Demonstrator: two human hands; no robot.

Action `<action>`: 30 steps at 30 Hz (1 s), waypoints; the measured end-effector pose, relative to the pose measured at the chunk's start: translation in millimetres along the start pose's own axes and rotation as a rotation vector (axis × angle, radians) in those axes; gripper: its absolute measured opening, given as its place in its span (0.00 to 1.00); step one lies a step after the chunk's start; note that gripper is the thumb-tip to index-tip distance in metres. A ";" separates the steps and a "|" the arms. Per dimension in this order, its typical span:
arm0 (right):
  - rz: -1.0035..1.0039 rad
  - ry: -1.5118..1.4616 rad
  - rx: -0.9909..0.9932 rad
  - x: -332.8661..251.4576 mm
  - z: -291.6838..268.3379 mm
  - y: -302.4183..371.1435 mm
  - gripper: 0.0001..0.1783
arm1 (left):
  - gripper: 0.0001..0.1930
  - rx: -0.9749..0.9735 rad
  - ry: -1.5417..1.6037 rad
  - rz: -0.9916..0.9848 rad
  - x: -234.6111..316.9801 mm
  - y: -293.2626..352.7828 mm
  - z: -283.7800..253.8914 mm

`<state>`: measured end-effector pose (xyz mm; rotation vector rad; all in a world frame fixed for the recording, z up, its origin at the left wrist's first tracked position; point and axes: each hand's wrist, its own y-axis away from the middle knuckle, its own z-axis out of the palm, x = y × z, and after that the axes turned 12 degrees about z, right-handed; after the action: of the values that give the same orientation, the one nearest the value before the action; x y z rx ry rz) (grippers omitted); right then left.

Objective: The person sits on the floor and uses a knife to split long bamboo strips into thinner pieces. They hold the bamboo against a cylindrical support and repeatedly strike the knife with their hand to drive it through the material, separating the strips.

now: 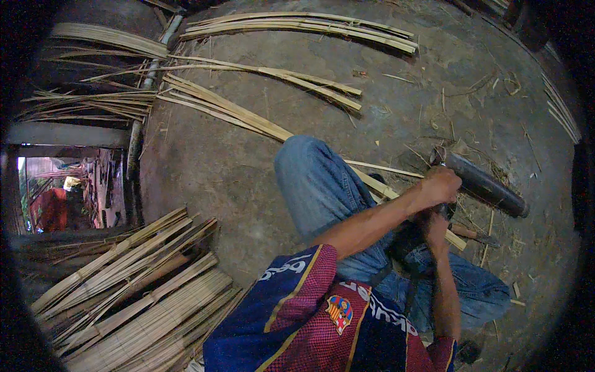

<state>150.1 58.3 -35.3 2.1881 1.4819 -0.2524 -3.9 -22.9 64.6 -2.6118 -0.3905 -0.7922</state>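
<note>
My left hand (441, 184) is closed in front of my knees, beside the near end of a dark cylinder (486, 186) that lies aslant on the ground. Just below it, my right hand (436, 224) is curled close in, its fingers partly hidden. Something small and dark sits between the two hands; its kind cannot be made out. Pale split bamboo strips (379, 186) run under my left leg and past my hands. By the right hand lies a tool with a brown handle (465, 231) and a dark, flat end.
Long bamboo strips (297, 25) lie in bundles across the far floor and at the left (93, 102). A broad stack of bamboo slats (142, 310) stands at the lower left, near an opening (68, 186) to a brighter area. Thin scraps litter the floor at right.
</note>
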 end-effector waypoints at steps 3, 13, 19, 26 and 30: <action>0.030 -0.220 0.292 47.4 70.3 -13.1 0.10 | 0.13 -0.134 0.046 0.080 18.3 -21.7 1.0; 0.159 -0.237 -0.209 -119.9 1.8 -31.4 0.21 | 0.12 0.255 0.303 0.336 44.6 -16.9 32.7; -0.129 -0.387 -0.425 -189.6 43.5 -63.7 0.19 | 0.11 0.249 0.331 0.214 33.2 -14.6 17.8; -0.224 -0.659 -0.095 -149.8 47.2 -45.8 0.14 | 0.12 0.126 0.541 -0.269 -1.8 -41.3 -58.5; 0.100 -0.482 0.210 -75.0 -11.9 -19.6 0.13 | 0.15 0.854 0.520 -0.563 -78.8 -44.9 -74.8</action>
<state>101.2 8.2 0.0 2.1448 1.1141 -0.8670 -118.9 -27.4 88.9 -1.4475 -1.0458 -1.1152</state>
